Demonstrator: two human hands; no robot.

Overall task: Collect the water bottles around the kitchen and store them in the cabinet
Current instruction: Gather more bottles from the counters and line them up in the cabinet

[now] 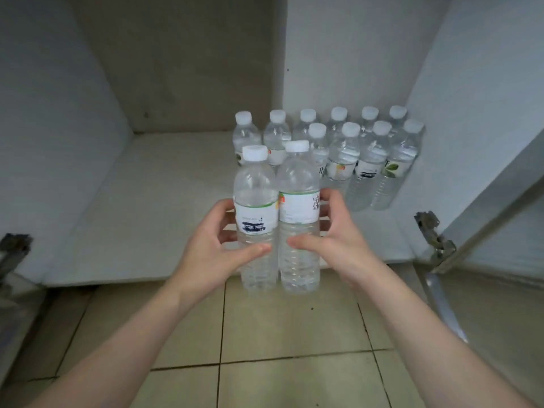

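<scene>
Inside the cabinet, our left hand and right hand each grip a bottle; we should set them upright beside the stored bottles.

cabinet shelf carries water bottles, clustered back right.

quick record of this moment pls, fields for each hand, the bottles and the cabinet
left hand: grips the left held bottle
right hand: grips the right held bottle
held bottles: upright, side by side, at the front edge of the cabinet floor
stored bottles: ten white caps visible, two rows at back right
cabinet floor: bare on the left
cabinet door: open at right
</scene>
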